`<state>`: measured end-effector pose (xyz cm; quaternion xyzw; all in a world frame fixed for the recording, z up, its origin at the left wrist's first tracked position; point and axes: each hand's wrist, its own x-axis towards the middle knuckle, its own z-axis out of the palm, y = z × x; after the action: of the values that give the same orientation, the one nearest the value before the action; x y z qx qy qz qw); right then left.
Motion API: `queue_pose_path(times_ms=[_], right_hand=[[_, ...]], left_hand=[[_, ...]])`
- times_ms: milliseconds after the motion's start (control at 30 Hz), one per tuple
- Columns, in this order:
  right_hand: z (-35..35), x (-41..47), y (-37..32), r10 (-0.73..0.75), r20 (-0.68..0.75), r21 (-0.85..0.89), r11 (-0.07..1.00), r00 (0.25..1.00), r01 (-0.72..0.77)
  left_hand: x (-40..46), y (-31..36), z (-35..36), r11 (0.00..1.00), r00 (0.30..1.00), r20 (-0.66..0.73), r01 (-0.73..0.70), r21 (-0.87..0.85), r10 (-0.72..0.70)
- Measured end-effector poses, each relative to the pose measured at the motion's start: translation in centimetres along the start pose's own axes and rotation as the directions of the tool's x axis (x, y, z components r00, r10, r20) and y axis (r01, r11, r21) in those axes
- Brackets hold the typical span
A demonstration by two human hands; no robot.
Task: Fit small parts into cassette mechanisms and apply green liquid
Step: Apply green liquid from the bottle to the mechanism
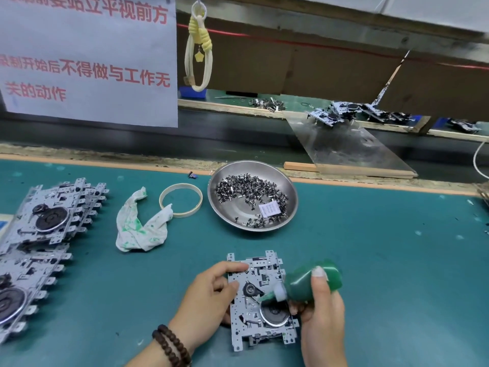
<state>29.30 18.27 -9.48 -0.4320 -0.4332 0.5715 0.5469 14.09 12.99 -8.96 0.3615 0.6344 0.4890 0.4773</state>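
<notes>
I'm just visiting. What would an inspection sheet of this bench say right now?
Surface: teal mat, speckled with small marks.
Job's things: cassette mechanism flat on the mat; green liquid bottle tipped onto it; steel bowl of small parts; stacked mechanisms.
Clutter: green-stained rag; tape ring.
Grippers: left hand holds the mechanism; right hand grips the bottle.
Cables: white cable at right edge.
Surroundings: paper notice; hanging cord loop.

Two bare hands, no sleeves — a double strand of dark brown wooden beads (pixel 171 345) round the left wrist.
</notes>
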Motion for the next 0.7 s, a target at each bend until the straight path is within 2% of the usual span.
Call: queue_pose_path(times_ms=[333,700], right_hand=[[0.39,-0.13,-0.22,-0.049,0.003,-0.097,0.994,0.999,0.049],[0.15,0.05,0.4,-0.052,0.008,-0.2,0.978,0.999,0.053]], left_hand=[[-0.29,-0.5,-0.1,0.998,0.998,0.017,-0.062,0.017,0.061],[-0.34,-0.61,-0.14,0.997,0.997,0.041,-0.066,-0.034,0.067]])
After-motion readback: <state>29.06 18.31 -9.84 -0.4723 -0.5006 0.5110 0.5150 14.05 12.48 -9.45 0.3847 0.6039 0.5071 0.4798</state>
